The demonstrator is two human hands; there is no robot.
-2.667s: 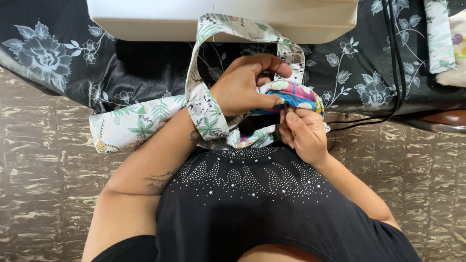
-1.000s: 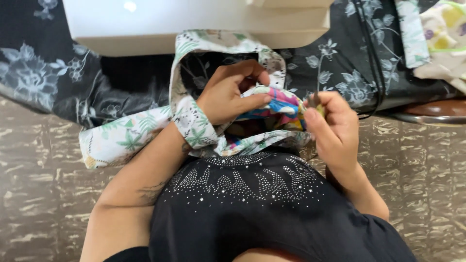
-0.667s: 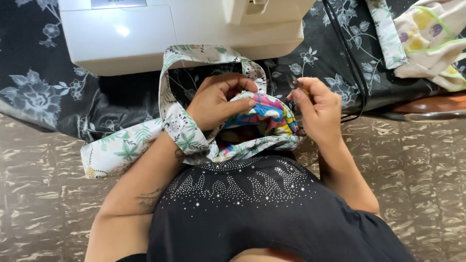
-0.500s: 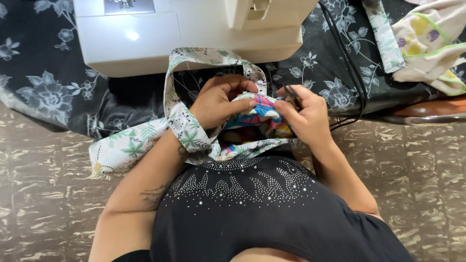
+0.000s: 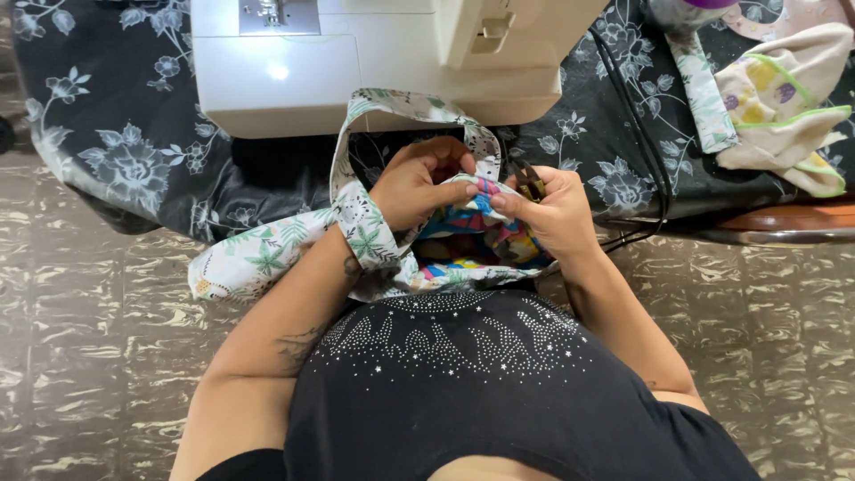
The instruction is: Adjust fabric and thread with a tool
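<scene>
— Far side? White sewing machine (image 5: pixel 356 62) on black floral cloth (image 5: pixel 134 151).
— Nearer? Leaf-print strap (image 5: pixel 356 223) looped over left wrist; bright patchwork fabric (image 5: pixel 476 236) in lap.
— Hands? Left hand (image 5: pixel 419 183) pinched the fabric; right hand (image 5: pixel 552 214) gripped small scissors (image 5: pixel 527 181) beside it.

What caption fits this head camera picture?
Left hand and right hand pinch colourful fabric before a white sewing machine.
</scene>
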